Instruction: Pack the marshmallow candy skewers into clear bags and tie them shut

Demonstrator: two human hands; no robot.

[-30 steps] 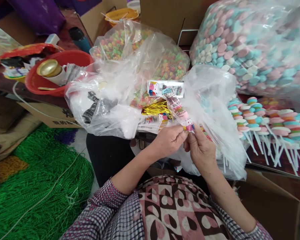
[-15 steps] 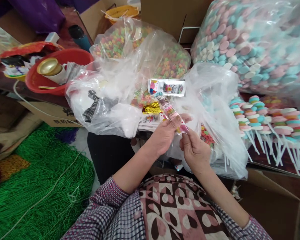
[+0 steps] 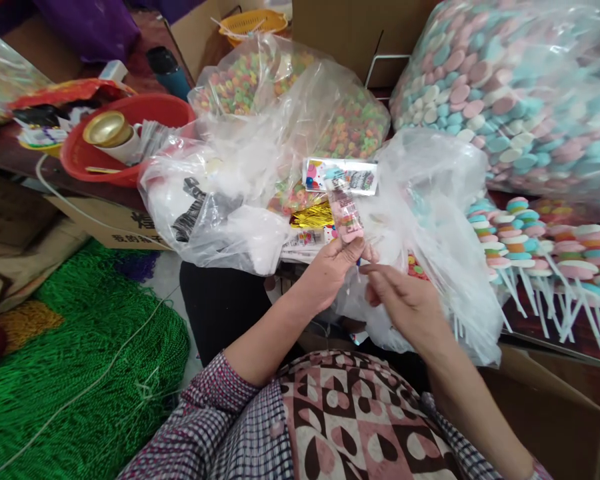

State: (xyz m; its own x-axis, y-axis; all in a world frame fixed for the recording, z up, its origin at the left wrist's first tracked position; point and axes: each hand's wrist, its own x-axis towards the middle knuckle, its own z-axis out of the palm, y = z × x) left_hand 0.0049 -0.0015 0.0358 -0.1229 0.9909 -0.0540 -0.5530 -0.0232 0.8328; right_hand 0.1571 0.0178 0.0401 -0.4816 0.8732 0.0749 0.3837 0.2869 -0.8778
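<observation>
L hand [image 3: 330, 273] pinches bagged candy stick [image 3: 345, 217] upright, fingers pressed on its base. R hand [image 3: 405, 300] just beside, fingers loosely spread, holding nothing visible. Candy's sleeved already; neck not yet tied, gold twist ties [image 3: 313, 217] behind.

- We pinch the wrapped candy stick [image 3: 344, 217] in our left hand [image 3: 330, 270]; it rises just above the grip.
- Our right hand [image 3: 405, 300] lies just right of the grip.
- Behind the grip lies a printed card [image 3: 341, 177].
- Stacked lollipops [image 3: 540, 247] lie well right.
- A basin [image 3: 125, 133] sits far left, behind.
</observation>
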